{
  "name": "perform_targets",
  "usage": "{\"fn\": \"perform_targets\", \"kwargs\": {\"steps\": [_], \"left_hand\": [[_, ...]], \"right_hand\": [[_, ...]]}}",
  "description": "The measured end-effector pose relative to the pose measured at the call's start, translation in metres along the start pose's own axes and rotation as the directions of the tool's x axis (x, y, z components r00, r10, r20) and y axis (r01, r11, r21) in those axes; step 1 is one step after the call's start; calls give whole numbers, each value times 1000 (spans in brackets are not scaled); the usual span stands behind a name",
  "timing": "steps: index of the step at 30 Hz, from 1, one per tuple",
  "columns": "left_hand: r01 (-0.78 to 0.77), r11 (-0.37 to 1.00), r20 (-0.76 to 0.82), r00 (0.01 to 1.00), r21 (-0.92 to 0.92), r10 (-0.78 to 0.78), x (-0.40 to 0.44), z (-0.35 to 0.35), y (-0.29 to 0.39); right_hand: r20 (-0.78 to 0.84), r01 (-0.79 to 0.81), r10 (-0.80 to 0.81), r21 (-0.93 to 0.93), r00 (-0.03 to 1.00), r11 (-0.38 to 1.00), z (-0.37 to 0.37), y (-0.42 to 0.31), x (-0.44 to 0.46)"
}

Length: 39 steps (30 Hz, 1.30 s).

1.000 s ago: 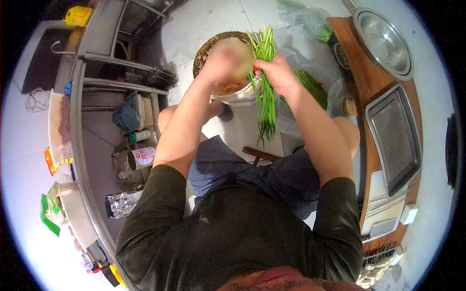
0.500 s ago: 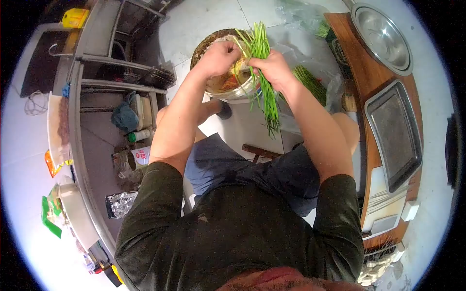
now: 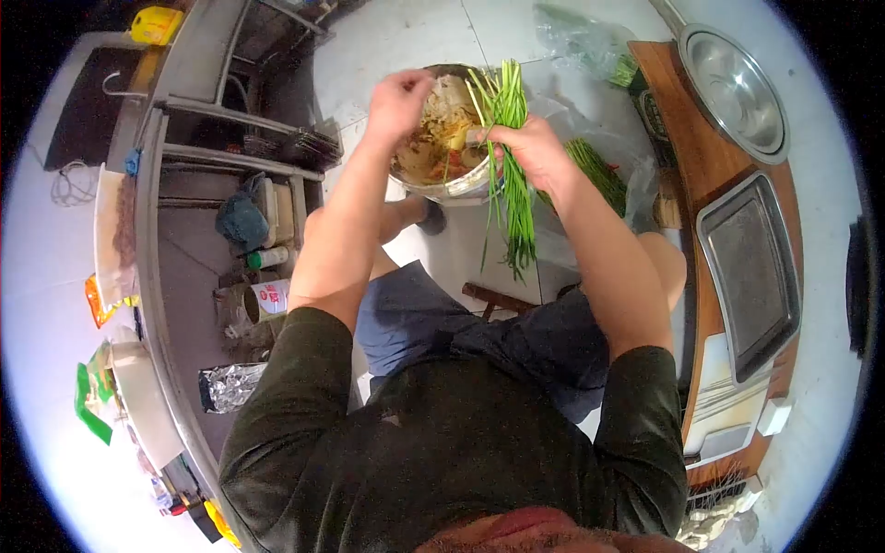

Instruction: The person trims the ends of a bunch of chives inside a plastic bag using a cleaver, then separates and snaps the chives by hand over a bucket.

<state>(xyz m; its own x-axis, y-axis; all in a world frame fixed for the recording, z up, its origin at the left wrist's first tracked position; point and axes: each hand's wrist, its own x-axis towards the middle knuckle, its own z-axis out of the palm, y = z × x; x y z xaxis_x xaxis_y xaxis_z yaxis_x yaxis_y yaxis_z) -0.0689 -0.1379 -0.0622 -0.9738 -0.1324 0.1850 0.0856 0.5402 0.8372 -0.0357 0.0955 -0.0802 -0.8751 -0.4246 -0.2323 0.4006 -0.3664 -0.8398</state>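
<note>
My right hand [image 3: 535,152] is closed around a bunch of garlic chives [image 3: 510,111], with the green ends hanging below the fist and the paler ends pointing up. My left hand [image 3: 398,106] is over the left rim of a waste bucket [image 3: 466,187], apart from the bunch. Its fingers are curled together and slightly blurred; whatever they pinch is too small to make out. Food scraps [image 3: 444,138] fill much of the bucket. Behind my right wrist, more garlic chives [image 3: 597,175] lie on a clear plastic bag [image 3: 636,184].
To the right, a wooden board [image 3: 687,120] bears a steel basin [image 3: 737,92] and a metal tray [image 3: 751,267]. Shelves at left hold a can [image 3: 267,300], a green-capped bottle [image 3: 267,258] and foil [image 3: 230,387]. Another plastic bag [image 3: 576,32] lies on the tiled floor.
My left hand has moved left, away from the garlic chives, and to the bucket's far-left rim. My right hand still holds the bunch, slightly lower in view.
</note>
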Motion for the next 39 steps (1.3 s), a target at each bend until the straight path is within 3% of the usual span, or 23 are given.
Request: {"fn": "perform_targets", "kwargs": {"steps": [1, 2, 3, 5, 6, 8, 10, 12, 13, 17, 22, 24, 25, 29, 33, 37, 39], "left_hand": [[56, 994, 148, 988, -93, -42, -5, 3, -4], [125, 992, 215, 968, 27, -128, -16, 7, 7], [240, 960, 231, 952, -143, -203, -29, 18, 19], [268, 943, 251, 944, -195, -217, -36, 30, 21], [186, 979, 252, 954, -79, -161, -34, 33, 13], [160, 986, 260, 955, -41, -144, -33, 33, 7], [274, 942, 272, 937, -195, -217, -36, 29, 10], [213, 938, 243, 959, -275, -147, -45, 31, 35], [182, 932, 225, 968, -313, -113, -48, 31, 42], [246, 950, 367, 916, -194, -163, -34, 29, 29], [88, 994, 374, 921, 69, -107, -34, 20, 32], [72, 997, 356, 932, 9, -71, -40, 21, 35], [85, 990, 326, 944, -111, -44, -49, 25, 38], [145, 877, 468, 878, -458, 99, -41, 20, -5], [397, 747, 394, 898, -533, -196, -68, 25, 77], [481, 736, 363, 870, -476, -334, -80, 24, 107], [435, 780, 388, 882, -449, -268, -74, 23, 81]], "right_hand": [[-36, 3, -1, 61, 999, 998, 6, -11, -11], [-32, 4, -1, 87, 999, 996, 7, -14, -13], [-28, 3, 0, 112, 1000, 994, 9, -17, -16], [-12, 14, -12, 139, 1000, 990, 15, -28, -27], [-12, 27, -25, 151, 1000, 988, 17, -29, -29], [-22, 59, -56, 185, 998, 981, 20, -28, -29], [12, 46, -48, 112, 999, 993, 13, -12, -14], [93, -9, 17, -86, 996, 996, -3, 11, 13], [87, 9, -2, -79, 996, 997, -6, 16, 15], [109, 30, -23, -63, 994, 998, -4, 17, 13], [152, -30, 37, -48, 988, 998, -4, 15, 10], [220, -9, 22, -61, 975, 998, -9, 18, 14], [253, 2, 15, -67, 967, 998, -11, 19, 15], [151, -25, 18, 49, 988, 998, -5, 18, 9], [166, -21, 12, 51, 986, 999, -11, 22, 13], [193, -16, 11, 27, 981, 1000, -11, 21, 13], [199, -27, 27, 0, 980, 1000, -12, 22, 13]]}}
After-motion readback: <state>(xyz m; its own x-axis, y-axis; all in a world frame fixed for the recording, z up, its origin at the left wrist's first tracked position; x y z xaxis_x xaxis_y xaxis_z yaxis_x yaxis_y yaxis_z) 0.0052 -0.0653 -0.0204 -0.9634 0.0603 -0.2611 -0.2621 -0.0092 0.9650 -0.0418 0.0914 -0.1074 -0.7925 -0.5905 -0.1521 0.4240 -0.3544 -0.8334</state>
